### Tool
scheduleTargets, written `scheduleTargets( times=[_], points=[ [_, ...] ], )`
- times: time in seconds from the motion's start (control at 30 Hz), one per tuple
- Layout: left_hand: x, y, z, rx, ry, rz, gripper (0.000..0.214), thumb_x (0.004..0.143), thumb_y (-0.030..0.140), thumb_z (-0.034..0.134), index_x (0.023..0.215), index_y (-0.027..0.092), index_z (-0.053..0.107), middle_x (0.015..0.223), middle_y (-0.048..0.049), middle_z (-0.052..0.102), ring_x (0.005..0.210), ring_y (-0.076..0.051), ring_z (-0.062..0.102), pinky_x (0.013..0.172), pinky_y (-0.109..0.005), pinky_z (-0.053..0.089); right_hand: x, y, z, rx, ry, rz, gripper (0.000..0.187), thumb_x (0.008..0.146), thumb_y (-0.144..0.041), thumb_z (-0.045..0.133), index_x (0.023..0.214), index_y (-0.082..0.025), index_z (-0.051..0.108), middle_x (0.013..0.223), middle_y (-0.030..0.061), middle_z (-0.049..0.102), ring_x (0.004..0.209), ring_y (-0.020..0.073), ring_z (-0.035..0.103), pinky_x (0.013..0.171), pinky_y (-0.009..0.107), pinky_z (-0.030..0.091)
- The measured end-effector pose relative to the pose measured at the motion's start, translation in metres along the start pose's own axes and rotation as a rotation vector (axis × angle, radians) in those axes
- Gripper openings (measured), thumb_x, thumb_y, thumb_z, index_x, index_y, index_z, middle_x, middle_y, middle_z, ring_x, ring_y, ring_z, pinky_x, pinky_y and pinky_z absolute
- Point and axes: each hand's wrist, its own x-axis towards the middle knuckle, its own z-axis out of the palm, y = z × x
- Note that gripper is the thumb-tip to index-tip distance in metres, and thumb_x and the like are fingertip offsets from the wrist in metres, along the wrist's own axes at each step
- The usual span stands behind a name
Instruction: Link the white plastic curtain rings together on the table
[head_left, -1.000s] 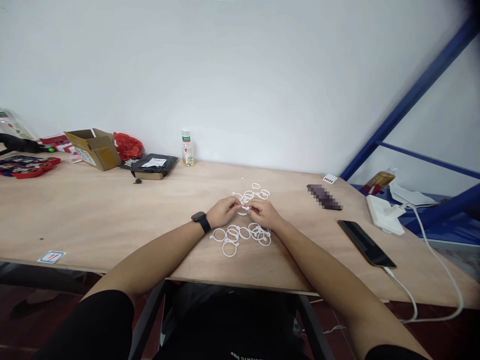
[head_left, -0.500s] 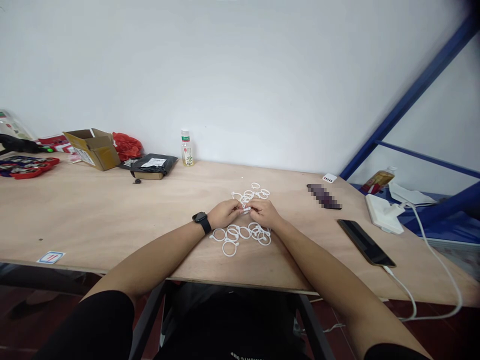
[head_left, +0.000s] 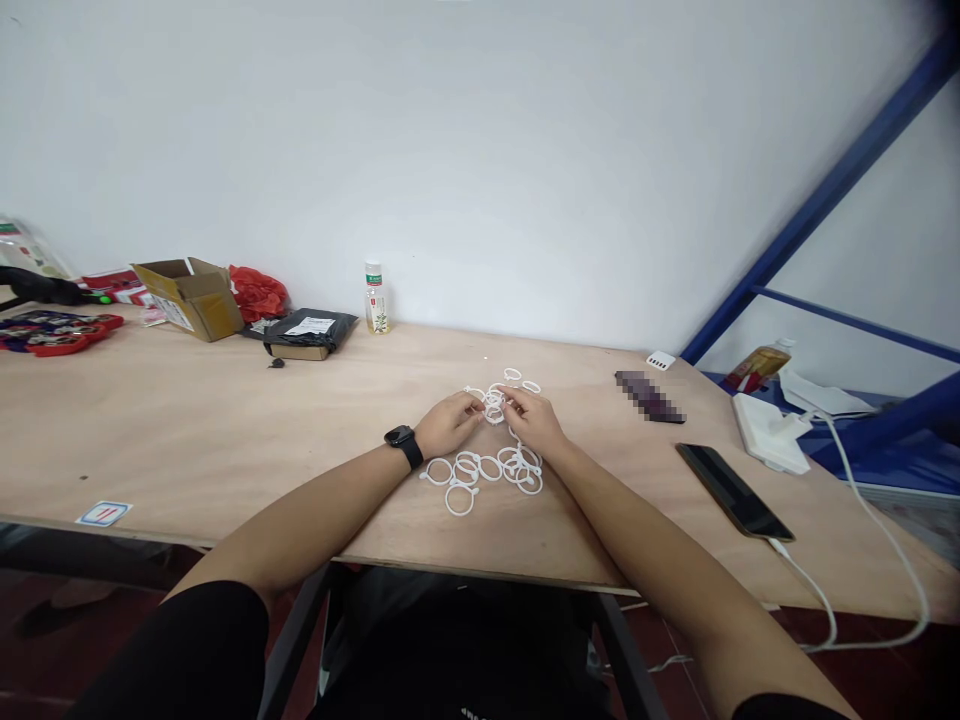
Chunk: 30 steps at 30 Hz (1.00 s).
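White plastic curtain rings with small eyelets lie in two groups on the wooden table. My left hand [head_left: 448, 425], with a dark watch on the wrist, has its fingertips closed at the edge of a white curtain ring [head_left: 493, 416] in the far group. Facing it, my right hand [head_left: 534, 420] reaches over the same group, thumb and forefinger apart. Nearer the front edge lies the other group of rings [head_left: 490, 468], several overlapping. One ring there is partly hidden beneath my right hand. Two loose rings [head_left: 512, 374] lie beyond my fingers.
On the right are a phone [head_left: 735, 490] with a charging cable, a white power adapter [head_left: 769, 432] and a pixelated dark object [head_left: 649, 397]. A bottle [head_left: 376, 298], a black parcel [head_left: 311, 328] and an open cardboard box [head_left: 191, 300] stand toward the back left.
My fingers have moved apart from the ring they pinched together. A ring now shows under my right hand, and the far group looks smaller on its right side.
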Motion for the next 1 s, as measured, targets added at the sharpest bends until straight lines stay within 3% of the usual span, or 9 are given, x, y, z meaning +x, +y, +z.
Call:
scheduleTargets(
  times=[0.1,0.17,0.23,0.33,0.5,1.0],
  points=[
    [0.0,-0.002,-0.001,0.017,0.044,0.003,0.017,0.09,0.032,0.054,0.098,0.018,0.06,0.099,-0.0074,0.065,0.093,-0.019,0.059,0.087,-0.035,0.047,0.003,0.005,-0.003,-0.016,0.073,0.087,0.037,0.081,-0.026,0.059,0.117,-0.021,0.065,0.105,0.0061,0.069,0.07,0.0157,0.061,0.072,0.03,0.05],
    [0.0,-0.002,-0.002,0.025,0.037,0.0,0.019,0.089,0.034,0.055,0.096,0.018,0.061,0.098,-0.0074,0.065,0.093,-0.019,0.059,0.087,-0.035,0.047,0.005,0.01,-0.009,-0.034,0.093,0.123,0.028,0.08,-0.024,0.057,0.106,-0.02,0.069,0.1,0.0055,0.07,0.068,0.015,0.06,0.07,0.03,0.049],
    [0.0,-0.003,-0.001,0.031,0.01,0.005,0.019,0.088,0.035,0.057,0.095,0.017,0.063,0.096,-0.0075,0.065,0.092,-0.019,0.059,0.087,-0.035,0.047,0.006,0.014,-0.015,-0.065,0.027,0.145,0.019,0.077,-0.019,0.055,0.088,-0.02,0.071,0.088,0.0033,0.07,0.066,0.0148,0.059,0.066,0.028,0.047],
    [0.0,-0.003,0.0,0.045,-0.039,0.019,0.018,0.088,0.033,0.057,0.094,0.018,0.064,0.095,-0.0073,0.066,0.091,-0.019,0.06,0.087,-0.034,0.047,0.006,0.02,-0.024,-0.119,-0.178,0.148,0.015,0.07,-0.013,0.056,0.073,-0.02,0.068,0.074,0.0005,0.068,0.063,0.0142,0.057,0.061,0.025,0.042],
    [0.0,-0.002,0.0,0.063,-0.098,0.043,0.017,0.087,0.032,0.059,0.092,0.018,0.067,0.096,-0.0066,0.07,0.091,-0.019,0.062,0.088,-0.033,0.046,0.004,0.025,-0.027,-0.143,-0.368,0.129,0.013,0.065,-0.014,0.06,0.072,-0.021,0.068,0.076,-0.0008,0.067,0.067,0.0141,0.057,0.062,0.023,0.04],
    [0.0,-0.007,0.0,0.144,-0.212,0.116,0.025,0.087,0.04,0.059,0.094,0.019,0.071,0.096,-0.0072,0.072,0.093,-0.021,0.063,0.09,-0.034,0.045,0.005,0.012,-0.025,0.025,-0.446,-0.045,0.014,0.065,-0.014,0.066,0.078,-0.018,0.069,0.079,-0.0003,0.057,0.067,0.0117,0.05,0.064,0.023,0.04]
  ],
)
